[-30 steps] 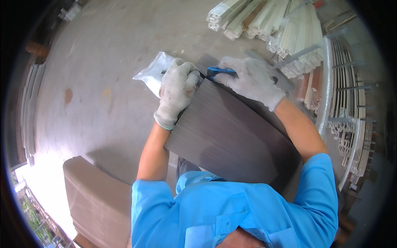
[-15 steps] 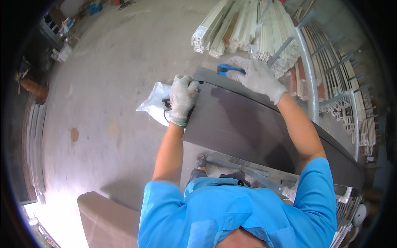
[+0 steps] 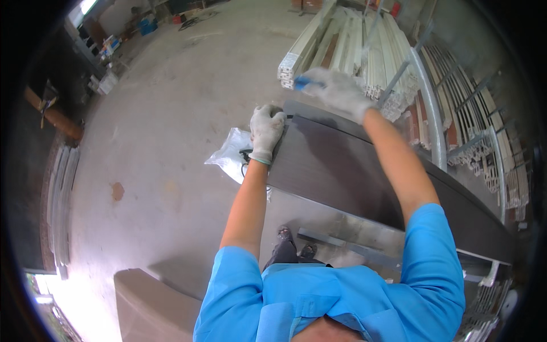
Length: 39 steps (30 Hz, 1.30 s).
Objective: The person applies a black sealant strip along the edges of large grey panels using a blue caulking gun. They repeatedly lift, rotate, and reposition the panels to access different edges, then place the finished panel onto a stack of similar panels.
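Observation:
A long dark grey-brown panel lies raised in front of me, running off to the right, with a narrower strip of it along its far side. At the panel's left end, my gloved left hand is closed, and a short black strip shows at its fingertips. Most of what it grips is hidden by the glove. My gloved right hand, smeared by motion, holds a small blue hand tool above the panel's far edge. The tool's exact kind is too blurred to tell.
A clear plastic bag with black cord is beside my left wrist. Bundled pale profiles lie beyond the panel. A metal rack with long strips stands at right. A brown board-like object is at lower left.
My right hand with the blue tool has lifted away from the panel, shifting up and slightly left. My left hand stays at the panel's end. The whole view has shifted a little.

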{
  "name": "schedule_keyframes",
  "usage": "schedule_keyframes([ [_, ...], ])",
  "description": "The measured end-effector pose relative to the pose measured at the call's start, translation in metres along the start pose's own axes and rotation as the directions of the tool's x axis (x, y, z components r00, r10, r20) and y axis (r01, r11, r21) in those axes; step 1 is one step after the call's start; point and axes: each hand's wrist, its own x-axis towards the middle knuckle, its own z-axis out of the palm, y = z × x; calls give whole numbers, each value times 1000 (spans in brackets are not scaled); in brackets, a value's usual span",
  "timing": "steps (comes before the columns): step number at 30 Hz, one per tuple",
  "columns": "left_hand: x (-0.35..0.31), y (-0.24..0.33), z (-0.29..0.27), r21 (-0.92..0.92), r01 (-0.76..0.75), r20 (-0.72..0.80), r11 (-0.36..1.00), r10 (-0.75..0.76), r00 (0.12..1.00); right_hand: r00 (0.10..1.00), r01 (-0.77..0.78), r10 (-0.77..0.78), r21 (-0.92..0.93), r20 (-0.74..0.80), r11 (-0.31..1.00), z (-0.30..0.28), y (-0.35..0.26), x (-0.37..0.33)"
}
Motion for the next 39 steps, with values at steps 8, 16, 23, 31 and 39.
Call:
schedule_keyframes([
  [8,-40,74,-52,-772,112,460,625,428,778,949,106,168,773,-266,625,-76,-86,-85],
  [16,17,-12,-160,-427,282,885,859,332,327,912,-73,320,664,-259,744,19,-184,-84],
  [23,73,-81,-177,-394,-215,903,893,420,90,879,-461,396,266,264,847,67,-229,-93],
  [31,76,-158,-59,-512,436,837,740,316,447,587,-472,776,876,232,95,83,-258,-95],
  [39,91,-181,-37,-401,711,819,577,573,-3,275,-513,927,854,254,-83,170,-298,-62],
])
